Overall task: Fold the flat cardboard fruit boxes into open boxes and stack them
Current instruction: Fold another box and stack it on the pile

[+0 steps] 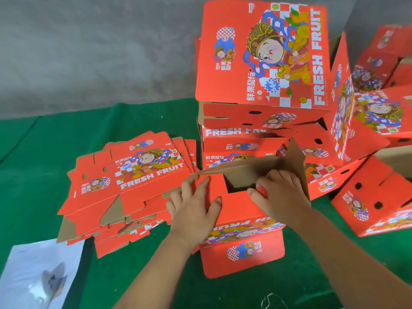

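Near the front edge of the green mat point(44, 152), at the left, lies a white plastic sheet point(38, 270), and a bit of thin string point(273, 301) lies at the front edge near the middle. Just past that sits the half-folded box point(243, 219), in the middle of the mat close to the person. Its long side runs left to right, and its open part faces up, with the printed words upside down to us. The left hand point(192, 207) lies flat on a red flap, fingers straight and spread apart, pressing it down. The right hand point(278, 192) has its fingers curled, pinching the edge of another red flap. A brown flap point(294, 161) stands up behind that hand. The cardboard looks light and stiff, so it should bend only along its fold lines; I think the flap edges and corners are the best places to hold. To the left, a pile of flat boxes point(133, 181) lies fanned out, long sides running left to right. Farther back stands the stack of folded boxes point(256, 121), with one big lid point(263, 54) tipped up on top. More folded boxes point(374, 134) lie jumbled at the right edge, some tilted.
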Motion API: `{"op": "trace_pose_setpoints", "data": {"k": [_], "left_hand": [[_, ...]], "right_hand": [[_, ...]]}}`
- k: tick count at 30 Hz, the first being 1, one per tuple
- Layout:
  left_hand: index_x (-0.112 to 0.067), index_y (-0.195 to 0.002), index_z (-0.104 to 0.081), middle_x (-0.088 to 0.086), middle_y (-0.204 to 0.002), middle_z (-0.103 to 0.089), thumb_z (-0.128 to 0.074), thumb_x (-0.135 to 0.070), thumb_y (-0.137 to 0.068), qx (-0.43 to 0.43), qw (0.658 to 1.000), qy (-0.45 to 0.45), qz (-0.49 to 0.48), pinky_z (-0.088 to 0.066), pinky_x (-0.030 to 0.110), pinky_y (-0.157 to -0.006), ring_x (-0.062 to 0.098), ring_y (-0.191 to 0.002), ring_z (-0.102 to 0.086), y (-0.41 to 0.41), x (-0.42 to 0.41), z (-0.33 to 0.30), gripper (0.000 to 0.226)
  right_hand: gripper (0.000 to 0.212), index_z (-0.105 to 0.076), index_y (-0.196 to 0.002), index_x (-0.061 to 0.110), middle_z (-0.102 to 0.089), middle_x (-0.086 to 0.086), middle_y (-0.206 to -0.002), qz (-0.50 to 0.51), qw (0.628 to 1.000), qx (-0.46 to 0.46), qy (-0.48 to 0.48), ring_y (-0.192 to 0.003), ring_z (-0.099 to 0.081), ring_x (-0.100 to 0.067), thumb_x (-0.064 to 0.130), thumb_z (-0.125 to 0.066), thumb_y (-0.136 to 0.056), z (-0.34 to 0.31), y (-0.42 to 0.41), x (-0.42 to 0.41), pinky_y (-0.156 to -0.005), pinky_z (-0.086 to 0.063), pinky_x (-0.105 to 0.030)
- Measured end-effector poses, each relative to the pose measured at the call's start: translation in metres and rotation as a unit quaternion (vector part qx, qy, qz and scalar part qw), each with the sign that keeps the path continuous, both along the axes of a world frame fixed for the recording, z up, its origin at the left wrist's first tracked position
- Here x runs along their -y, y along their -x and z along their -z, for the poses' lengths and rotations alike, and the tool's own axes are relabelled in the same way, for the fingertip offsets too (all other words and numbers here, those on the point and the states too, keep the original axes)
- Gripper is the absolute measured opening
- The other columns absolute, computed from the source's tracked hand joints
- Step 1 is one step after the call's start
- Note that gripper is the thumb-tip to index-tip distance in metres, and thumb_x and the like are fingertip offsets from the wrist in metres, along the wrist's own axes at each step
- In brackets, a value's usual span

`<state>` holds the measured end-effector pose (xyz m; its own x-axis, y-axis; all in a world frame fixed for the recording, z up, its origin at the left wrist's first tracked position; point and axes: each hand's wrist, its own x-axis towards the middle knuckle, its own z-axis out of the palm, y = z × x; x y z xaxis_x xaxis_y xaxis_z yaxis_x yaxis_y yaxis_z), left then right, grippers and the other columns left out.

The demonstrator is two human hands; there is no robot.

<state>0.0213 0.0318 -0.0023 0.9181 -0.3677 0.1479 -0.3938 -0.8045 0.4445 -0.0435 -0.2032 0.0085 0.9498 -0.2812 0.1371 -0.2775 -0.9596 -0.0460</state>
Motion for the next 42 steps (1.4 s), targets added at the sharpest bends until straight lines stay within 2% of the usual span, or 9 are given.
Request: {"op": "trace_pose_setpoints", "data": {"k": [10, 15, 19, 22, 26, 29, 34, 40, 42], "left_hand": [[-0.060, -0.139, -0.035, -0.006, -0.112, -0.029, 0.001, -0.083, -0.085, -0.063, 0.995, 0.040, -0.062, -0.021, 0.045, -0.104, 0.024, -0.116, -0.030, -0.032, 0.012, -0.023, 0.069], [-0.057, -0.126, -0.051, -0.017, -0.116, -0.034, -0.018, -0.084, -0.086, -0.034, 0.984, 0.173, 0.014, -0.019, 0.033, -0.092, 0.013, -0.114, -0.029, -0.038, 0.003, -0.018, 0.059], [-0.057, -0.136, -0.038, -0.024, -0.129, -0.033, -0.042, -0.088, -0.078, -0.054, 0.990, 0.113, 0.061, -0.018, 0.032, -0.096, 0.006, -0.118, -0.021, -0.032, 0.004, -0.009, 0.066], [-0.050, -0.144, -0.033, -0.020, -0.139, -0.031, -0.052, -0.083, -0.082, -0.022, 0.996, 0.072, 0.046, -0.022, 0.035, -0.099, 0.013, -0.125, -0.022, -0.028, 0.001, -0.005, 0.073], [-0.048, -0.144, -0.040, -0.014, -0.139, -0.043, -0.036, -0.074, -0.095, 0.038, 0.999, -0.027, -0.001, -0.030, 0.044, -0.103, 0.024, -0.126, -0.031, -0.027, 0.010, -0.007, 0.055], [-0.037, -0.129, -0.054, -0.005, -0.126, -0.058, -0.016, -0.064, -0.102, 0.072, 0.993, -0.087, -0.035, -0.031, 0.046, -0.096, 0.031, -0.117, -0.042, -0.037, 0.021, -0.013, 0.054], [-0.026, -0.113, -0.057, 0.006, -0.122, -0.065, -0.016, -0.057, -0.107, -0.080, 0.992, 0.016, -0.099, -0.033, 0.048, -0.096, 0.038, -0.119, -0.051, -0.065, 0.026, -0.009, 0.052], [-0.037, -0.103, -0.069, -0.021, -0.108, -0.061, -0.027, -0.049, -0.111, 0.108, 0.959, 0.240, 0.102, -0.034, 0.038, -0.098, 0.014, -0.108, -0.054, -0.053, 0.019, 0.010, 0.044], [-0.040, -0.093, -0.072, -0.026, -0.109, -0.060, -0.029, -0.059, -0.108, 0.109, 0.960, 0.217, 0.141, -0.027, 0.032, -0.099, 0.007, -0.111, -0.051, -0.051, 0.020, 0.013, 0.050]], "right_hand": [[0.037, -0.068, -0.083, 0.019, -0.058, 0.002, -0.108, -0.045, 0.965, 0.259, -0.002, -0.109, -0.051, -0.033, 0.052, -0.053, -0.090, 0.010, 0.020, -0.006, -0.096, -0.037, -0.045], [0.038, -0.068, -0.086, 0.018, -0.059, 0.001, -0.112, -0.036, 0.962, 0.270, 0.013, -0.111, -0.051, -0.034, 0.053, -0.055, -0.090, 0.021, 0.019, -0.008, -0.098, -0.037, -0.045], [0.037, -0.068, -0.089, 0.018, -0.062, -0.002, -0.116, -0.015, 0.966, 0.258, 0.000, -0.112, -0.054, -0.035, 0.053, -0.056, -0.088, 0.015, 0.013, -0.012, -0.098, -0.039, -0.047], [0.033, -0.068, -0.108, 0.023, -0.052, -0.003, -0.142, 0.038, 0.953, 0.297, -0.041, -0.129, -0.046, -0.039, 0.047, -0.061, -0.085, 0.014, 0.017, -0.018, -0.109, -0.029, -0.050], [0.072, -0.042, -0.150, 0.032, -0.011, -0.002, -0.171, 0.181, 0.919, 0.329, -0.120, -0.152, -0.015, -0.035, 0.041, -0.061, -0.081, 0.016, 0.030, -0.014, -0.118, -0.015, -0.056], [0.076, -0.031, -0.157, 0.023, -0.033, -0.003, -0.163, 0.091, 0.915, 0.321, -0.226, -0.147, -0.033, -0.028, 0.031, -0.056, -0.086, 0.025, 0.037, -0.006, -0.118, -0.032, -0.054], [0.060, -0.041, -0.153, 0.021, -0.052, 0.002, -0.147, 0.053, 0.923, 0.298, -0.235, -0.137, -0.041, -0.027, 0.030, -0.048, -0.094, 0.043, 0.046, -0.009, -0.113, -0.038, -0.047], [0.043, -0.074, -0.118, 0.020, -0.062, 0.006, -0.129, 0.069, 0.938, 0.289, -0.181, -0.121, -0.047, -0.025, 0.041, -0.043, -0.096, 0.034, 0.040, 0.001, -0.104, -0.044, -0.046], [0.039, -0.073, -0.104, 0.026, -0.057, 0.013, -0.110, 0.077, 0.930, 0.296, -0.205, -0.106, -0.046, -0.022, 0.046, -0.039, -0.100, 0.021, 0.034, 0.005, -0.094, -0.042, -0.040]]}}
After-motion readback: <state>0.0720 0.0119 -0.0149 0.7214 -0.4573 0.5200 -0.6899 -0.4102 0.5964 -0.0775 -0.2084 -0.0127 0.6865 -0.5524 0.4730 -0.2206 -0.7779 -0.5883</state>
